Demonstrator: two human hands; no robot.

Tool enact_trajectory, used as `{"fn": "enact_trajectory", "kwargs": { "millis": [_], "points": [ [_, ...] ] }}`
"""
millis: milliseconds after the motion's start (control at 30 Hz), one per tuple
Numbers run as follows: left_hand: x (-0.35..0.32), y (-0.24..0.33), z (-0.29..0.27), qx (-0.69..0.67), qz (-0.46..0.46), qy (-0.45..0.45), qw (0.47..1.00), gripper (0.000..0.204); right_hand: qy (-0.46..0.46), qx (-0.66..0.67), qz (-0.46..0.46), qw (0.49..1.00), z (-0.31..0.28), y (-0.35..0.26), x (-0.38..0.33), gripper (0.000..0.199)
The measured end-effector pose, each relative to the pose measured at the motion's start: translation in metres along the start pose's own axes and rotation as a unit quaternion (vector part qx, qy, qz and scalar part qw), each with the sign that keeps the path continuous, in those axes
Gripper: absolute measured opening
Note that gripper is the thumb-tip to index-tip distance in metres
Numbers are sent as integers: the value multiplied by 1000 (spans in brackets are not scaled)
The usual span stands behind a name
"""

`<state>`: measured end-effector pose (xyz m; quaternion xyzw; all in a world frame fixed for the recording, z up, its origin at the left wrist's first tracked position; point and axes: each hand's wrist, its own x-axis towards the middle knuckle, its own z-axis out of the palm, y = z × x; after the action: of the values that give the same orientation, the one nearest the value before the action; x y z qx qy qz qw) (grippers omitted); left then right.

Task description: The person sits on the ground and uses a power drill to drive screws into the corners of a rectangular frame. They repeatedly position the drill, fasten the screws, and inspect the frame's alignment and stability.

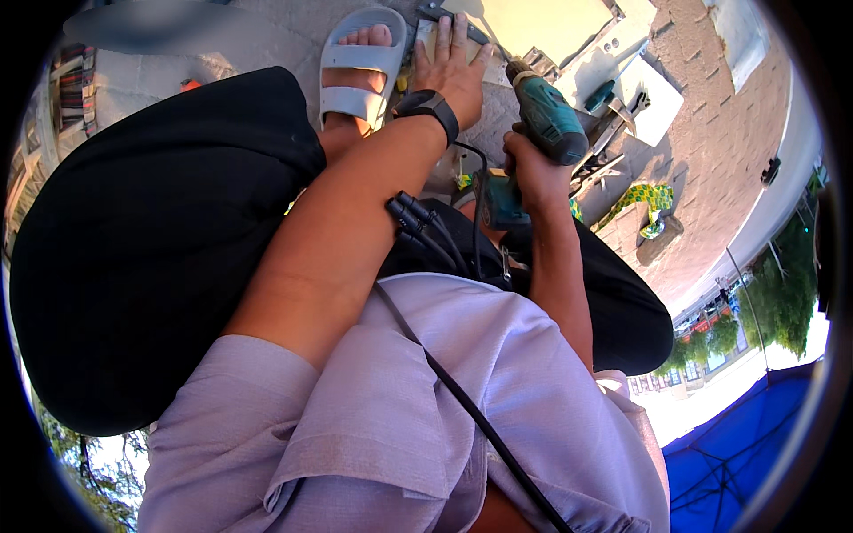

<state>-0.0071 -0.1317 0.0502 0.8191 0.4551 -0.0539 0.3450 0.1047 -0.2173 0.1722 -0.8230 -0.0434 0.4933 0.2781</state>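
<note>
Right hand [533,173] clenched around heavy, rigid teal cordless drill [549,120] at its handle; left hand [453,71] flat, fingers released, pressing pale stiff board [533,27].

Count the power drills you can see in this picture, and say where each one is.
1. A teal cordless drill is gripped in the right hand, beside the left hand pressed flat on a pale board. Others may be hidden behind the arms.

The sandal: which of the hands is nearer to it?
Left. The left hand lies flat on a pale board right beside the sandal; the right hand grips a teal drill farther off.
</note>
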Motion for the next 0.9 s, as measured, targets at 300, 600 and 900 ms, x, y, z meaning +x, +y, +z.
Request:
{"fn": "enact_trajectory", "kwargs": {
  "millis": [300,600,900],
  "points": [
    [1,2,0,0,-12,1,1000,78,-13,-28,0,1000,-3,1,8,18],
    [1,3,1,6,-7,4,1000,77,-12,-68,-21,997,-11,4,11,20],
    [1,3,2,14,-7,1,1000,78,0,-129,-102,986,-17,19,16,18]
  ]
}}
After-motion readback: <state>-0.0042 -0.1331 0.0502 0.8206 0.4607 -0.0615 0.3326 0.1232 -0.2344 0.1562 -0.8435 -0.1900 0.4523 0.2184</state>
